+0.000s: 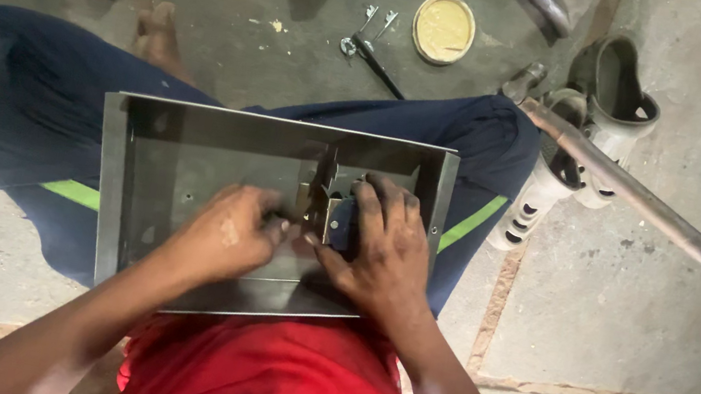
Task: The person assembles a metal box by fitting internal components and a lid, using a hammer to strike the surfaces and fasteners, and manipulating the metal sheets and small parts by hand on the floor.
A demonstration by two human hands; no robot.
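Resting across the lap of a cross-legged person in dark trousers with green stripes, a shallow grey sheet-metal tray (136,191) is carrying a small metal lock fitting (320,194) near the middle of its right half, toward its far wall. The left hand (225,233) is pinching at the fitting with fingers drawn narrow, while the right hand (382,244) is gripping a dark blue part (343,222) against it. Lying on the concrete floor beyond the tray's far edge are keys (368,29), a round yellow lid (444,28), sandals (604,106) and a metal pipe (620,182).
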